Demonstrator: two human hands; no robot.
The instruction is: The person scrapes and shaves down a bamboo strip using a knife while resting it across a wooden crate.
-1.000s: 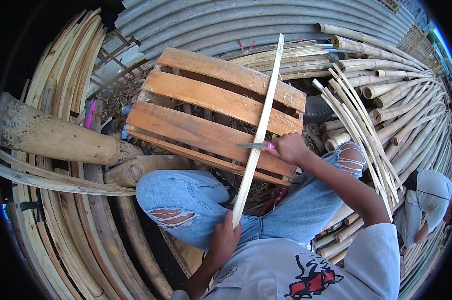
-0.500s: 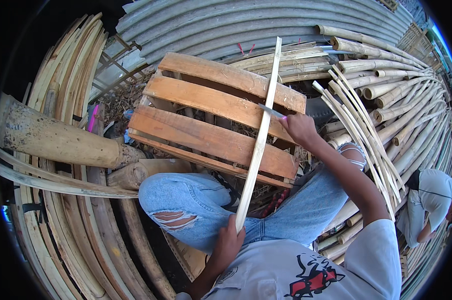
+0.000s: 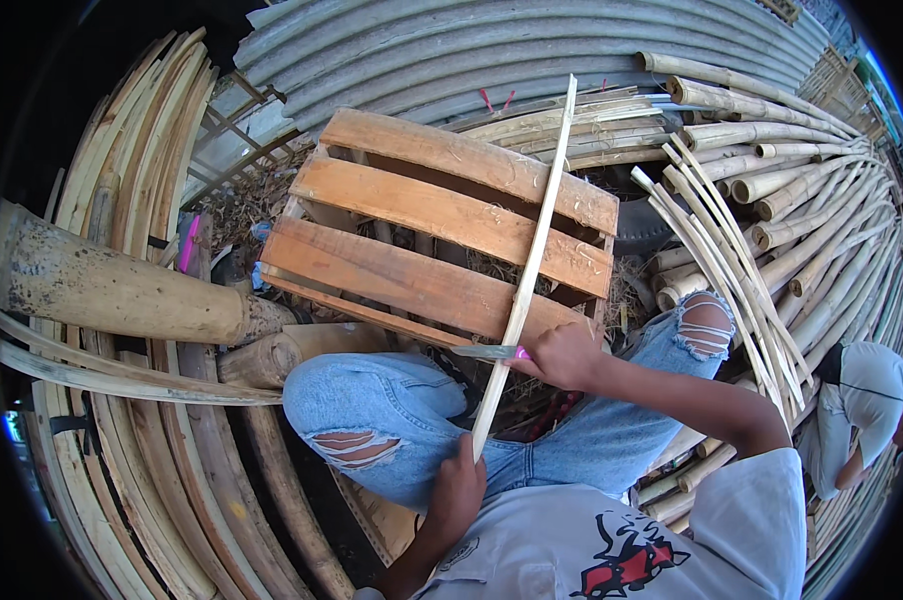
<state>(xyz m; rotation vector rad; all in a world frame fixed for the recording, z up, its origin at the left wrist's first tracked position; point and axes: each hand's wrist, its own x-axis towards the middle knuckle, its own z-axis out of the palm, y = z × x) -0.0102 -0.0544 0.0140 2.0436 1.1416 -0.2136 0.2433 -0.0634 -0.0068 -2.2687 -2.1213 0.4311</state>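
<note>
A long pale bamboo strip (image 3: 539, 245) slants from my lap up across a slatted wooden crate (image 3: 392, 260). My left hand (image 3: 460, 486) is closed around the strip's near end, close to my left thigh. In my right hand (image 3: 562, 356) is a knife (image 3: 487, 351) with a pink handle, its blade pointing left. The blade lies across the strip between the crate's near edge and my left hand. Part of the handle is hidden in my fist.
Thick bamboo poles (image 3: 732, 135) and a bundle of split strips (image 3: 717, 240) lie on the right. Long timber slats (image 3: 137, 160) and a large bamboo pole (image 3: 122, 280) are on the left. Corrugated sheeting (image 3: 512, 50) stands behind the crate. Another person (image 3: 857, 410) bends at the far right.
My right hand has drawn the knife along the strip toward me, from above the crate to near my lap. The left hand keeps its hold; the strip's far end has shifted slightly right.
</note>
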